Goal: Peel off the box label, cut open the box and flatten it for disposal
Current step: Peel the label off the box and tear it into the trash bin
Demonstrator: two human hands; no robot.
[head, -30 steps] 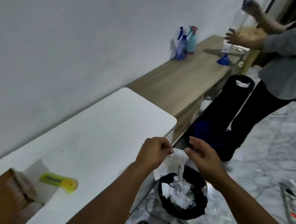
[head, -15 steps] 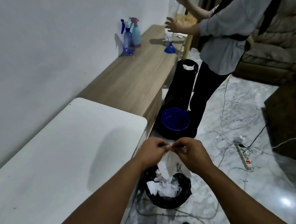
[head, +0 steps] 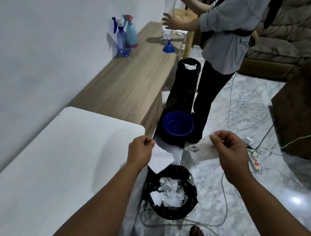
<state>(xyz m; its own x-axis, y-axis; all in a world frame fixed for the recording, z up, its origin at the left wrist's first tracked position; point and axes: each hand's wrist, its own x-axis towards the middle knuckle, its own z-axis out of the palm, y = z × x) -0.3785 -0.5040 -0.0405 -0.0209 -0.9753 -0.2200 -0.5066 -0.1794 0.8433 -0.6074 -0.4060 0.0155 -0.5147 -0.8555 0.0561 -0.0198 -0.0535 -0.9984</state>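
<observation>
While we stood over the black bag-lined bin [head: 171,191], our left hand [head: 140,151] pinched one torn white label piece [head: 160,159] directly above its rim; our right hand [head: 230,150] pinched the other piece [head: 204,149], farther off.

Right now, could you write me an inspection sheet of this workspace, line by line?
Surface: white table, bare where visible.
Job's things: label torn in two, left piece, right piece, above the black bin of paper scraps; box not in view.
Clutter: spray bottles, blue funnel, blue basin.
Hands: left hand and right hand each pinch a piece.
Cables: power strip, cords on the floor.
Surroundings: another person, sofa.
</observation>
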